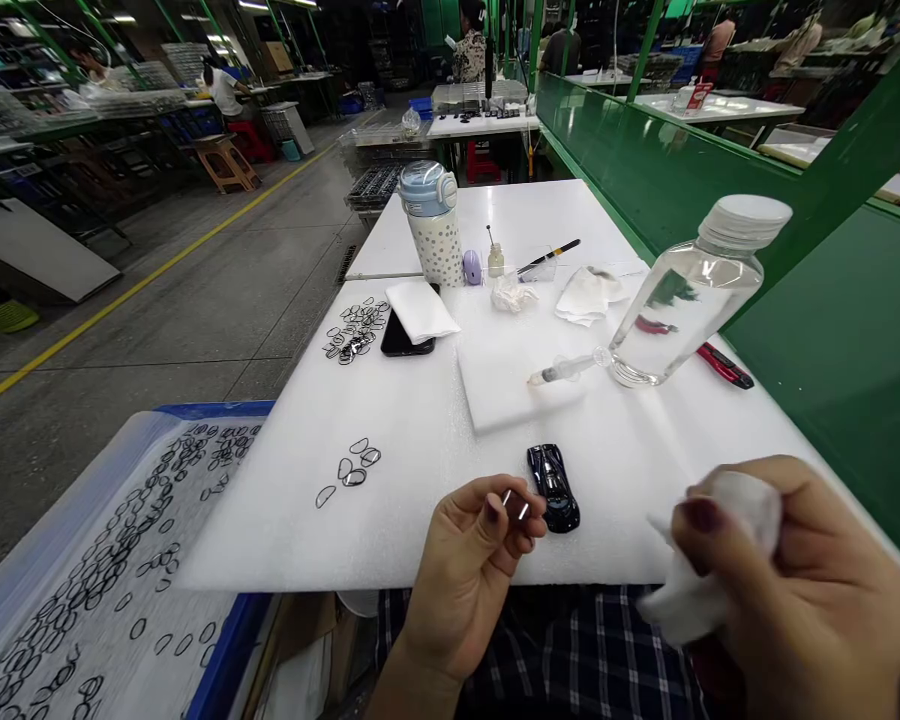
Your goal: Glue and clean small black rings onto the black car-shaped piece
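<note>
The white foam-covered table [420, 420] is filling most of the view, with a blue-edged tray [120, 560] of dark lens rings sitting off its left corner. On the right a clear bottle [682, 300] is standing upright, a syringe [566, 371] lying at its base across a white foam pad [510, 370]. Nearer the edge, the right hand [787, 580] is bunching a white wiping cloth [705, 570], fingers curled around it and thumb pressing on top. The left hand [472, 560] is pinching a small clear lens piece [517, 505] between thumb and fingertips, holding it up just over the table's near edge. Right beside it, a glossy black toy car shell [553, 487] is resting on the foam, and a few finished-looking rings [352, 468] are lying well apart to the left. This is looking like the wiping stage; the next move is calling for cloth and lens to be brought together gently, without losing that fingertip grip.
</note>
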Available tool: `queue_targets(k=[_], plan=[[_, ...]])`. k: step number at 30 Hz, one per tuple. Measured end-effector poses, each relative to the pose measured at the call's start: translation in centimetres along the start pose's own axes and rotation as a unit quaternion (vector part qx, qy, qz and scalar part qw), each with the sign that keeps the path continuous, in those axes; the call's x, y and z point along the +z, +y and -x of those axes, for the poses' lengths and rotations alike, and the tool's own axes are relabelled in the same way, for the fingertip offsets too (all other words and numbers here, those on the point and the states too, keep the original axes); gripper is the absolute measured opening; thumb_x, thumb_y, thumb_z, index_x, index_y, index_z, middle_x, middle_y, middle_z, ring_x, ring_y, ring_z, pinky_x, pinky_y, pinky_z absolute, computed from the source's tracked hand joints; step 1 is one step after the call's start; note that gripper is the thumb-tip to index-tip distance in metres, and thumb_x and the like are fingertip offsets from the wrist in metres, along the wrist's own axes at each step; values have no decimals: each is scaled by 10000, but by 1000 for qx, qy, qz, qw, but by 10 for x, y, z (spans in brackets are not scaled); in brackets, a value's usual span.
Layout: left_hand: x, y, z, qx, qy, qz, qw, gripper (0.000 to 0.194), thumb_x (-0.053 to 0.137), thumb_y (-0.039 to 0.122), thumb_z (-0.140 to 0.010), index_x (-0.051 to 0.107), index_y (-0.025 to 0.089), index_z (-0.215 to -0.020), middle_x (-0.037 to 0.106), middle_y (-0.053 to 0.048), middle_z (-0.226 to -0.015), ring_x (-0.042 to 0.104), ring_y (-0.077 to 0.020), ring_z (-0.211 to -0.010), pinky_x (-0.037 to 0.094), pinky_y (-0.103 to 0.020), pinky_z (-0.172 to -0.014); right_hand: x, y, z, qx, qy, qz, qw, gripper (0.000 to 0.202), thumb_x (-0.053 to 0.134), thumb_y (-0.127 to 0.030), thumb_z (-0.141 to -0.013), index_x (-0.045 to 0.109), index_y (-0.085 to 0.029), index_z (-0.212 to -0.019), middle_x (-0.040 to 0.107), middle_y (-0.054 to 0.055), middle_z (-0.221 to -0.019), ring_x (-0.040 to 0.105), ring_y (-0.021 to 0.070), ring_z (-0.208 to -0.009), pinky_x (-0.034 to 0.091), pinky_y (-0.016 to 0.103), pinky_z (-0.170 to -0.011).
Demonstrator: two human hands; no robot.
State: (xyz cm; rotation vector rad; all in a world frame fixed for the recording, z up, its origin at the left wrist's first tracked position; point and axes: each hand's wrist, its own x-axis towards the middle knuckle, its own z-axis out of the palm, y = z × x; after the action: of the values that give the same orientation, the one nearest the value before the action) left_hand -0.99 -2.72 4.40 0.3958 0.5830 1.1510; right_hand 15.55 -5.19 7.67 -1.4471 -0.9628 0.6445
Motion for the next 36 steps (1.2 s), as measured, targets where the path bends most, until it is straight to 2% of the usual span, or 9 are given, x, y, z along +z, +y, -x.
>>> queue_targets(k=[3, 6, 9, 13, 18, 24, 32, 34, 36], plan=[[1, -1, 0, 4, 2, -5, 1000, 137, 743, 298, -801, 761, 175, -859, 727, -15, -801, 657, -51, -695, 518, -91, -654, 9, 5, 4, -63, -74, 72, 993, 188, 695, -366, -823, 603, -202, -809, 533, -18, -608, 400, 68, -453, 296, 199, -377], [1, -3, -1, 12, 2, -7, 1000, 136, 761, 298, -783, 766, 179, -848, 736, -17, -808, 664, -55, -695, 519, -90, -656, 17, 8, 2, -215, -128, 66, 966, 59, 663, -237, -859, 623, -218, -897, 609, -16, -708, 523, 78, -562, 413, 186, -492], [3, -4, 0, 25, 10, 2, 1000, 120, 788, 264, -753, 770, 179, -836, 743, -9, -788, 669, -54, -688, 519, -82, -652, 25, 9, 1, -335, -194, 86, 918, 240, 606, -109, -870, 618, -201, -1092, 621, 38, -893, 608, 100, -750, 496, 196, -632], [8, -7, 0, 47, 39, 0, 998, 112, 821, 208, -707, 768, 164, -795, 739, 2, -744, 679, -68, -722, 534, -95, -695, 32, 7, 5, -405, -182, 157, 882, 245, 600, -97, -859, 631, -153, -1096, 554, 74, -931, 590, 99, -765, 494, 201, -630], [9, -11, 0, 71, 64, -6, 995, 148, 853, 211, -657, 771, 178, -776, 751, -10, -756, 680, -70, -689, 542, -96, -676, 17, -8, -2, -405, -212, 239, 857, 178, 577, -172, -891, 636, -157, -1058, 573, 68, -904, 546, 69, -596, 446, 199, -507], [8, -6, 2, 45, 85, -13, 995, 151, 840, 275, -675, 774, 180, -772, 748, -15, -747, 693, -81, -700, 555, -96, -688, -10, -15, -15, -336, -137, 269, 892, 100, 614, -175, -886, 688, -202, -947, 593, 29, -918, 579, 48, -660, 426, 180, -544], [2, -2, 6, 60, 52, -88, 993, 111, 801, 310, -733, 771, 228, -802, 748, 14, -779, 670, -49, -686, 539, -77, -673, -16, 6, -16, -293, -144, 246, 913, 66, 621, -187, -882, 674, -204, -918, 594, 18, -879, 541, 52, -613, 404, 188, -483], [0, 3, 6, 119, 68, -210, 968, 96, 804, 292, -731, 766, 253, -810, 749, 28, -780, 679, -61, -706, 548, -96, -686, -18, 14, -18, -266, -140, 242, 923, 57, 626, -202, -880, 673, -216, -911, 605, 15, -877, 573, 77, -650, 431, 202, -525], [-2, 6, 5, 219, 95, -395, 887, 109, 797, 226, -735, 758, 256, -833, 745, 33, -793, 682, -77, -730, 552, -123, -700, -18, 21, -20, -241, -150, 225, 932, 55, 628, -204, -878, 674, -223, -904, 612, 13, -872, 595, 99, -704, 456, 211, -586]])
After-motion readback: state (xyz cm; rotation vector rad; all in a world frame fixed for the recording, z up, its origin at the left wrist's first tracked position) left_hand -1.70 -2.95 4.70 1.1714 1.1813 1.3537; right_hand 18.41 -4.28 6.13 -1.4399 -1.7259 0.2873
